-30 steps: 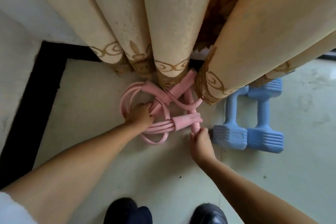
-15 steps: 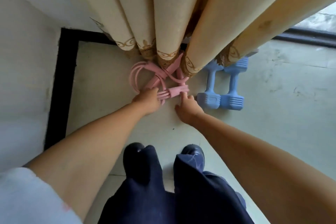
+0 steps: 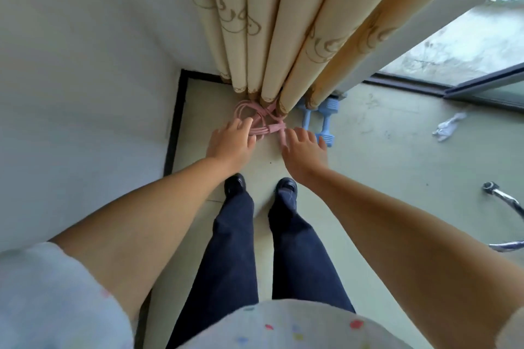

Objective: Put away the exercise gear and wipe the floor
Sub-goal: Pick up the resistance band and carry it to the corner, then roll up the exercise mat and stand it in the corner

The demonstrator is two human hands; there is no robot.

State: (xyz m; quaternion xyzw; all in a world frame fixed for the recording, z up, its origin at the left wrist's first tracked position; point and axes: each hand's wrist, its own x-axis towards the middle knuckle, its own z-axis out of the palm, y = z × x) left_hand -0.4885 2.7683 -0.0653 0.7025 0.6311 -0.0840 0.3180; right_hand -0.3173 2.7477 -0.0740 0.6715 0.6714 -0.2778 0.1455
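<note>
Curtain (image 3: 286,37) hem as landmark: pink resistance band (image 3: 262,122) coiled on the floor beneath it, blue dumbbells (image 3: 320,125) just right. Both hands empty, fingers spread and straight: left hand (image 3: 231,142) nearer the coil, right hand (image 3: 304,150) at its handle end.

left hand (image 3: 231,142): fingers straight, spread, reaching toward 12 o'clock
right hand (image 3: 304,150): fingers straight, spread, holding nothing

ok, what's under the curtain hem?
The far ends of the pink resistance band and the two blue dumbbells tuck under the curtain hem. Whatever lies further back is covered by the folds.
</note>
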